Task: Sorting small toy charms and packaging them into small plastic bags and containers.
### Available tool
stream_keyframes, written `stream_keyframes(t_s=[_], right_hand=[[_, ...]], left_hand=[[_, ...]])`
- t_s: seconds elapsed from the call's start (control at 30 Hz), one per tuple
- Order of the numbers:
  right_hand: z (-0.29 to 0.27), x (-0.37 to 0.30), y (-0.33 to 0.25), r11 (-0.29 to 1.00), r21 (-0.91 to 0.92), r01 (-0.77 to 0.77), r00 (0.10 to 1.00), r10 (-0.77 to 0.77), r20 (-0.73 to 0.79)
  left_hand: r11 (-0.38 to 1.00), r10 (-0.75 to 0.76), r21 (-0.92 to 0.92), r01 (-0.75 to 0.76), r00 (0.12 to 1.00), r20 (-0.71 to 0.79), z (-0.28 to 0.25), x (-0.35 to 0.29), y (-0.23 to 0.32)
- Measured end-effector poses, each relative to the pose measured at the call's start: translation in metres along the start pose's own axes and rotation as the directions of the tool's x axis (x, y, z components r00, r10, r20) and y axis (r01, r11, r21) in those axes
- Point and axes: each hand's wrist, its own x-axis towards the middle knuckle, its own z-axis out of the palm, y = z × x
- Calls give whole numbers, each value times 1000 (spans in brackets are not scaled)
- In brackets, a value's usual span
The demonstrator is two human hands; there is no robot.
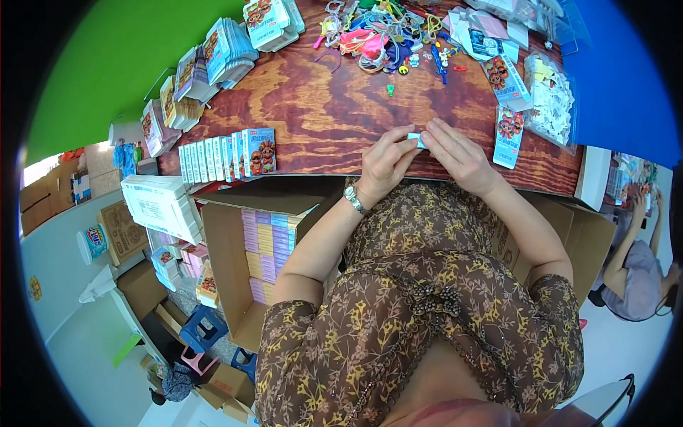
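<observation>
White small piece [417, 138]: located above the near part of the table [306, 99], pinched by the left hand [385, 161] and right hand [459, 155] together. Apply light, even fingertip pressure, clear of the green trinket [390, 90] and, farther, the trinket pile [364, 43].

Small piece [417, 139], pale blue and white — exact kind not discernible, partly covered. Held between the left hand [386, 161] and right hand [457, 155] — above the wooden tabletop [313, 107], toward its near edge.
</observation>
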Motion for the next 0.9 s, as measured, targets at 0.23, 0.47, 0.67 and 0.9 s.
stream_keyframes(t_s=[0.23,0.47,0.67,0.9], right_hand=[[9,0,11,919,308,-247,968,225,108],[-44,-21,27,898,118,-423,904,410,121],[-72,-52,47,776,-95,-624,781,616,-102],[-60,-90,14,609,-375,-699,655,755,7]], left_hand=[[990,-137,-25,138,990,27,1,-5,-5],[686,-229,713,146,973,20,-123,17,8],[306,-243,952,10,967,68,-185,-11,-21],[174,-346,983,57,938,6,-186,-10,-24]])
